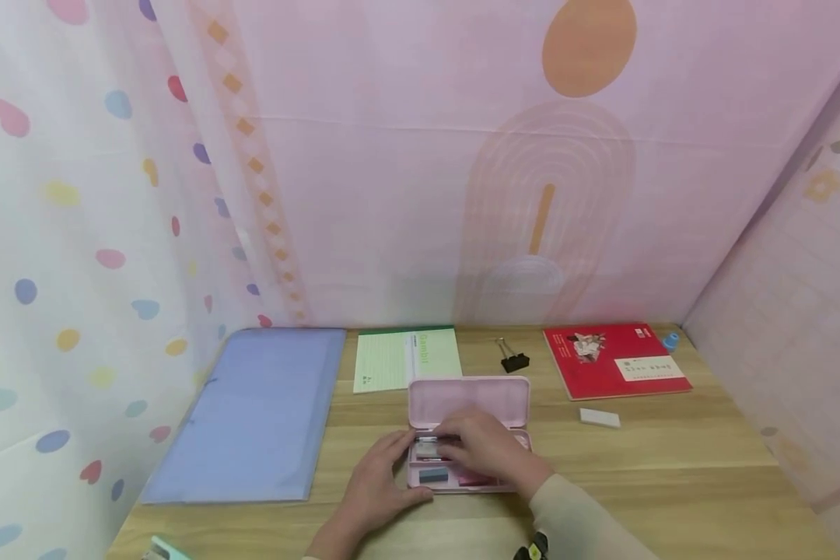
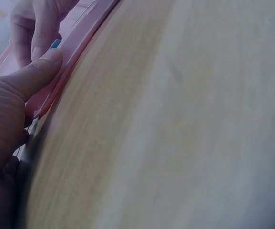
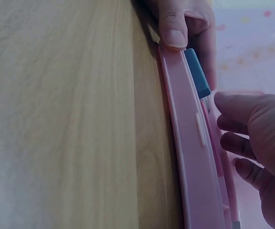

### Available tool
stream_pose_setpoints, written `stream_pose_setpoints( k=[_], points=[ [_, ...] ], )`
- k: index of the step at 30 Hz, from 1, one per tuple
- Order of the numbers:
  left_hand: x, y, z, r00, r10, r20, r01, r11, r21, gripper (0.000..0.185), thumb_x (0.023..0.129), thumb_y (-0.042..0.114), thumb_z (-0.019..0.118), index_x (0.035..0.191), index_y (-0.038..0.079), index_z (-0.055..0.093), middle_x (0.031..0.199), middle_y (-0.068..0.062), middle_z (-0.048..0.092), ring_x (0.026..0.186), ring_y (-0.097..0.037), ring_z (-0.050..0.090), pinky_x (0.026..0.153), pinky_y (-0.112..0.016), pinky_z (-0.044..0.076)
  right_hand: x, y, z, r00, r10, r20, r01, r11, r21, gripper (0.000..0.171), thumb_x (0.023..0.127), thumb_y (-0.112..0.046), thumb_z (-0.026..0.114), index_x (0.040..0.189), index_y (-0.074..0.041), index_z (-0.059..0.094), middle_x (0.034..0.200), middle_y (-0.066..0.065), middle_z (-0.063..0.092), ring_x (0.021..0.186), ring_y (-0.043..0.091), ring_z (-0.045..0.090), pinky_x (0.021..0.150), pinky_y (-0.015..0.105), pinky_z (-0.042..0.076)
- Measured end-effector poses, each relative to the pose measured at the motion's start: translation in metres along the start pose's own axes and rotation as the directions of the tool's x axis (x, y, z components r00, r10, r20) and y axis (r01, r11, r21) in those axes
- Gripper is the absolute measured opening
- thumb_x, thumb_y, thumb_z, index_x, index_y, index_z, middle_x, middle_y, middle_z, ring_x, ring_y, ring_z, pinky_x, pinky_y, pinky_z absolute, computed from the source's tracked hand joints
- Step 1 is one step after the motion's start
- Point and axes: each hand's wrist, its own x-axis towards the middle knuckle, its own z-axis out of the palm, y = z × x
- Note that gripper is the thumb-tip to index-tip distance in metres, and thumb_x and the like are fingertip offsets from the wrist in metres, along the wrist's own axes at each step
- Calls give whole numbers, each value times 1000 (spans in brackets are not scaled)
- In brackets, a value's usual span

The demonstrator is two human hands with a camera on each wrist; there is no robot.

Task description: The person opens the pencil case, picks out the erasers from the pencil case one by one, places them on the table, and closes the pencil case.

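Note:
A pink pencil case (image 1: pixel 469 398) lies on the table with its lid raised at the back. My left hand (image 1: pixel 374 484) grips its left end, the thumb pressed on the front wall and the fingers along the side. Over the inside of the case is my right hand (image 1: pixel 486 445), its fingers bent down among the contents; I cannot tell whether they hold anything. A blue-grey eraser (image 1: pixel 434 474) sits in the front compartment near the left thumb, also plain in the right wrist view (image 3: pixel 198 74). Beside it, a red item (image 1: pixel 472 479) is partly hidden by the right hand.
A blue folder (image 1: pixel 266 404) lies at left. Behind the case are a green notebook (image 1: pixel 388 365) and a black binder clip (image 1: pixel 515 362). To the right are a red book (image 1: pixel 588 377), a white block (image 1: pixel 600 418) and a small blue object (image 1: pixel 670 341). A teal object (image 1: pixel 166 547) shows front left.

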Motion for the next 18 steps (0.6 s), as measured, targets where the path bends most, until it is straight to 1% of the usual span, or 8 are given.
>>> stream_pose_setpoints(
  k=[6, 12, 15, 18],
  points=[
    [0, 2, 0, 1000, -3, -1, 3, 1000, 6, 103, 64, 72, 70, 143, 11, 45, 139, -2, 50, 128, -22, 45, 106, -43, 40, 3, -1, 0, 999, -35, 26, 35, 999, -8, 24, 84, -29, 74, 107, -22, 73, 102, -14, 68, 97, 5, 61, 93, 30, 49],
    [0, 2, 0, 1000, -12, 8, 12, 1000, 9, 102, 65, 71, 71, 144, 12, 45, 140, -3, 49, 128, -22, 45, 106, -43, 40, 3, 0, 0, 996, -23, 85, 25, 999, -29, 25, 86, -30, 71, 111, -26, 72, 105, -15, 68, 99, 3, 61, 95, 30, 48],
    [0, 2, 0, 1000, -7, 2, 7, 1000, 7, 101, 65, 68, 73, 143, 11, 46, 139, -3, 50, 128, -22, 45, 106, -43, 40, 4, 1, 1, 995, -51, 89, 56, 996, -65, 25, 86, -30, 71, 111, -26, 72, 107, -15, 68, 101, 3, 61, 95, 29, 48],
    [-1, 1, 0, 1000, 1, -8, -1, 1000, 9, 101, 65, 69, 73, 143, 10, 46, 139, -4, 50, 128, -22, 46, 105, -43, 40, 5, 1, 2, 992, -103, 79, 111, 988, -110, 22, 85, -27, 72, 107, -24, 74, 105, -14, 69, 98, 3, 62, 92, 27, 49]
  ],
)
